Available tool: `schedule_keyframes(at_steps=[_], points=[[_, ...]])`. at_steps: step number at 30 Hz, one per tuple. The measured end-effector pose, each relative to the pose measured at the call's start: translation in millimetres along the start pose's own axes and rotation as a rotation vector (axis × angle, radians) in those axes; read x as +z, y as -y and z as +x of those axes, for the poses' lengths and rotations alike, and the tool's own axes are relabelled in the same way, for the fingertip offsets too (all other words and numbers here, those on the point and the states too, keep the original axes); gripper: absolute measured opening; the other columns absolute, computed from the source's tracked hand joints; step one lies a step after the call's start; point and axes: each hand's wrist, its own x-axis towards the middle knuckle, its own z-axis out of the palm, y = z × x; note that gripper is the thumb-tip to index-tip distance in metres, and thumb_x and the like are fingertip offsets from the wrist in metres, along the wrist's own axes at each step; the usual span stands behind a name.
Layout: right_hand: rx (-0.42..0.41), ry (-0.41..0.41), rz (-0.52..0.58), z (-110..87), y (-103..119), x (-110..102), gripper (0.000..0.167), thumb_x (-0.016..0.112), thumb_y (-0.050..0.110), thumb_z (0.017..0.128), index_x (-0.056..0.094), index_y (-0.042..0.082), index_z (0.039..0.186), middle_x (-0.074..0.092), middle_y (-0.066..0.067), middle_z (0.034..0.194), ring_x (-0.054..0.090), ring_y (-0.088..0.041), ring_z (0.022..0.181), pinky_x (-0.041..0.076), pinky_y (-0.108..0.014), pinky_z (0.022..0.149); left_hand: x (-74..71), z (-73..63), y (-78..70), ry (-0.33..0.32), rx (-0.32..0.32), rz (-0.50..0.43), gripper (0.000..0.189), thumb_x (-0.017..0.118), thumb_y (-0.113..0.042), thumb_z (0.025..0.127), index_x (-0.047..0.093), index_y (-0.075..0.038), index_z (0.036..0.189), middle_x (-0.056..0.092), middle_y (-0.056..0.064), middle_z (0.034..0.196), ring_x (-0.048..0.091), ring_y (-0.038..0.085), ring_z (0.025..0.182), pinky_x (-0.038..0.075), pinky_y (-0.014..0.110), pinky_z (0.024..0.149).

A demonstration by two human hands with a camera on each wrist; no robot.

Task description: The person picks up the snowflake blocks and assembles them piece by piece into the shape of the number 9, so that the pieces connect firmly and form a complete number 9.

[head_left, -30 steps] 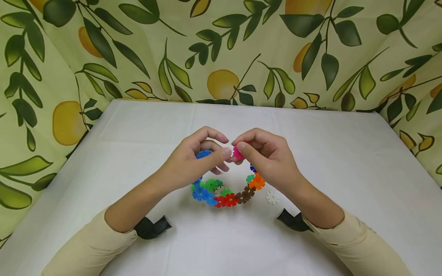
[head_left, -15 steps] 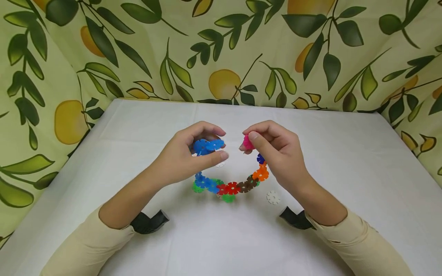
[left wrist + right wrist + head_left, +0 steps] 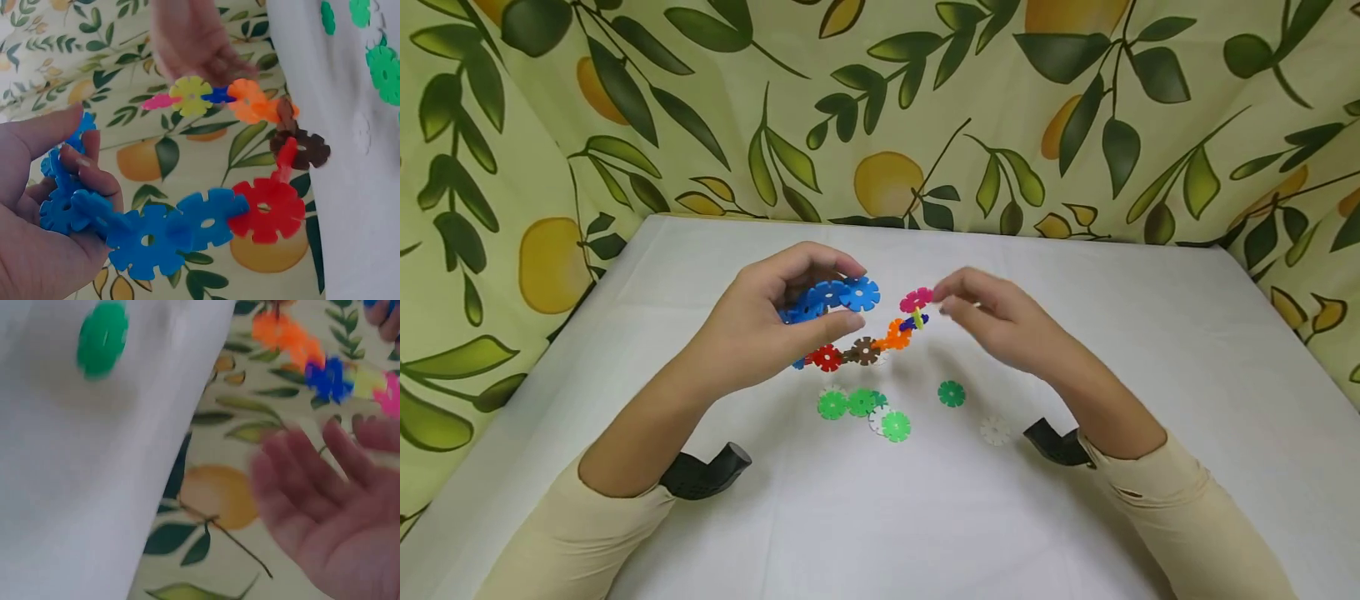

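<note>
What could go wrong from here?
Only the left grip seems to hold the chain, by its blue discs, so the pink disc at the free end might droop or work loose. The relaxed right grip, close by, could bump it. If dropped, the chain might scatter green discs on the table.

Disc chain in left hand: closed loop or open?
Open. The chain, held by the left hand, shows a gap between its pink end disc and blue end disc.

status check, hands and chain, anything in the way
Left hand holds disc chain near blue end. Right hand empty, near pink end. No obstruction seen between ends.
</note>
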Motion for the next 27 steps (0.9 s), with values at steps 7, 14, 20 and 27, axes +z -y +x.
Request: schedule_keyframes(at_steps=[7, 14, 20, 27], points=[[-0.012, 0.373, -0.436, -3.8, -4.5, 41.1, 0.017, 0.076, 0.018, 0.09, 0.074, 0.01, 0.105, 0.063, 0.007, 0.083, 0.057, -0.012, 0.077, 0.051, -0.029, 0.07, 1.2, -2.0, -2.9, 0.004, 0.0, 0.08, 0.049, 0.088, -0.017, 0.078, 0.066, -0.015, 0.122, 0.067, -0.004, 0.109, 0.062, 0.017, 0.091, 0.055, 0.036, 0.079], [-0.073, 0.373, -0.624, -13.1, 4.5, 85.5, 0.036, 0.085, 0.033, 0.081, 0.067, 0.012, 0.104, 0.056, 0.006, 0.083, 0.055, -0.012, 0.081, 0.05, -0.029, 0.07, 4.8, -6.2, -5.4, 0.001, 0.037, 0.153, 0.048, 0.09, -0.023, 0.077, 0.07, -0.019, 0.121, 0.07, -0.005, 0.107, 0.066, 0.013, 0.088, 0.057, 0.033, 0.077], [-0.078, 0.431, -0.503, -15.6, 8.5, 80.7, 0.024, 0.083, 0.017, 0.083, 0.06, 0.017, 0.087, 0.053, 0.01, 0.077, 0.053, -0.01, 0.079, 0.048, -0.027, 0.07, 5.2, -7.9, -5.3, 0.008, 0.063, 0.166, 0.045, 0.089, -0.022, 0.078, 0.072, -0.016, 0.12, 0.072, -0.004, 0.103, 0.067, 0.011, 0.085, 0.058, 0.031, 0.075], [-0.34, 0.188, -0.224, -26.7, 35.0, 48.3, 0.014, 0.079, 0.01, 0.087, 0.066, 0.016, 0.086, 0.055, 0.014, 0.074, 0.05, -0.003, 0.065, 0.047, -0.022, 0.057, 4.5, -7.8, -5.1, 0.011, 0.096, 0.16, 0.04, 0.088, -0.02, 0.079, 0.074, -0.015, 0.115, 0.072, -0.003, 0.1, 0.068, 0.01, 0.082, 0.058, 0.027, 0.072]])
